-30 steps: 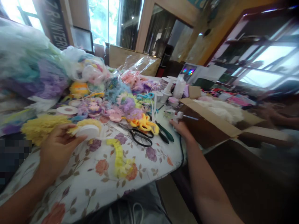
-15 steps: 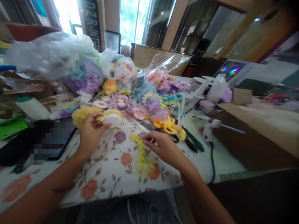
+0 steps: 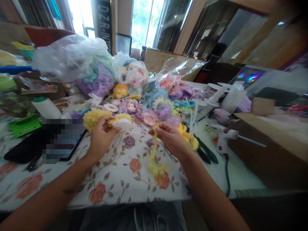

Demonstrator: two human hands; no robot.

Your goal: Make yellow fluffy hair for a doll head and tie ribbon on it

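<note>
While your left hand [image 3: 102,136] pinches the white disc [image 3: 123,124] at its edge, presumably keeping its face uncovered, your right hand [image 3: 170,136] grips the upper end of a yellow ruffled strip [image 3: 153,156] between closed fingertips, its tail trailing toward you onto the floral tablecloth [image 3: 115,173]. Just beyond your left hand sits a fluffy yellow bundle [image 3: 94,117]; right of your right hand, a white glue gun [image 3: 222,141] seems parked for easy reach.

Room: a craft workshop, apparently, with a bright window [image 3: 145,25] at top centre
Tablecloth [image 3: 113,179]: flowered, centre of the frame, pastel trimmings [image 3: 154,92] heaped along its far side
Glue gun [image 3: 225,138]: 1, at right, beside a cardboard box [image 3: 260,160]
Thread cone [image 3: 48,109]: 1, white, at left
Plastic bag [image 3: 69,54]: full of frills [image 3: 102,80], upper left
</note>
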